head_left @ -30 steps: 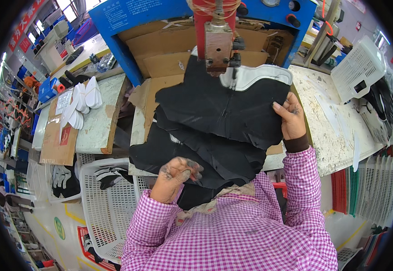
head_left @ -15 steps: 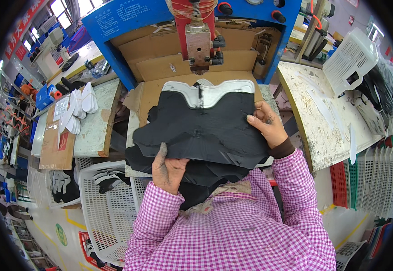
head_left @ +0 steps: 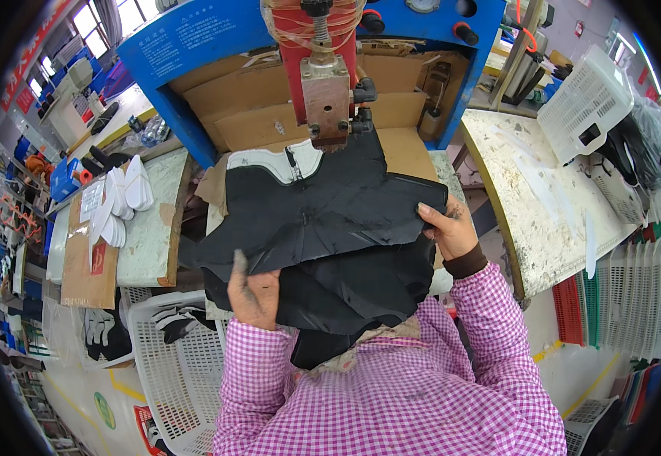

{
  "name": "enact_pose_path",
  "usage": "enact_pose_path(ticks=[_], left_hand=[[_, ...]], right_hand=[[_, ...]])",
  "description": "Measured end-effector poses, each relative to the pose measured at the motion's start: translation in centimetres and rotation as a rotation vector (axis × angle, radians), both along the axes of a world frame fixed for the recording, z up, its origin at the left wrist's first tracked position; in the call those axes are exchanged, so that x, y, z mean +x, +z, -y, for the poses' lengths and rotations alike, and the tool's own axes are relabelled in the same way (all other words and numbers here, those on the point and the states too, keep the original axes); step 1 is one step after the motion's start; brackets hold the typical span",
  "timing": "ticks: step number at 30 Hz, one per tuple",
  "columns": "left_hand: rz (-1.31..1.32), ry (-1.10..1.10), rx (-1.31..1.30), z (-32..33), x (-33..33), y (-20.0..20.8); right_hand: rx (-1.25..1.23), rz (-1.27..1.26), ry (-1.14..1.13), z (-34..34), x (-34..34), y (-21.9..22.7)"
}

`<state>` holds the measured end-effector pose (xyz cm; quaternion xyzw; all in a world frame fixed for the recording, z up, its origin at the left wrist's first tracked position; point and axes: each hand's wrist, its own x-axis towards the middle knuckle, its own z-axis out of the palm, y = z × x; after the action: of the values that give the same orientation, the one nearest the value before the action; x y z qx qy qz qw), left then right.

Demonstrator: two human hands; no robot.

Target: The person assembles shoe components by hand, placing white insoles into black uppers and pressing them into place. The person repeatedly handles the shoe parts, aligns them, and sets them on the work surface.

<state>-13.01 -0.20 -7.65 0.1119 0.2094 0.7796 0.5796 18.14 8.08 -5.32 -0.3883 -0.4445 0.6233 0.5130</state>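
A wide black fabric piece (head_left: pixel 307 213) is spread between my hands, its far part reaching beneath the metal head (head_left: pixel 326 102) of a blue-framed machine. Curved white trim (head_left: pixel 258 161) borders its far left edge. My right hand (head_left: pixel 453 229) pinches the right edge, thumb on top. At the near left edge, my left hand (head_left: pixel 256 296) supports the piece with fingers tucked beneath and thumb upright; those fingertips are hidden. More black pieces (head_left: pixel 361 292) lie below it, partly over my lap. Dark smudges mark both hands.
The blue machine frame (head_left: pixel 186 57) stands ahead, lined with cardboard. A left table (head_left: pixel 159 228) holds bundled white cutouts (head_left: pixel 136 186); a right table (head_left: pixel 528 251) bears white strips and a tilted white basket (head_left: pixel 585 102). Another white basket (head_left: pixel 174 365) stands low at left.
The black piece has shifted left and turned, and its right side now spreads out beneath the machine head. Less white trim shows. Both hands still hold its edges; the left has moved left.
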Motion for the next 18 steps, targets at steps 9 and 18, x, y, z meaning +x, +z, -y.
enact_pose_path(ticks=[9,18], left_hand=[[-0.231,0.228,-0.042,-1.3,-6.5,1.6],[-0.209,0.329,0.01,-0.5,-9.2,4.0]], right_hand=[[-0.01,0.045,0.076,-5.3,-4.8,2.2],[-0.012,-0.043,0.264,-8.2,-7.0,3.6]])
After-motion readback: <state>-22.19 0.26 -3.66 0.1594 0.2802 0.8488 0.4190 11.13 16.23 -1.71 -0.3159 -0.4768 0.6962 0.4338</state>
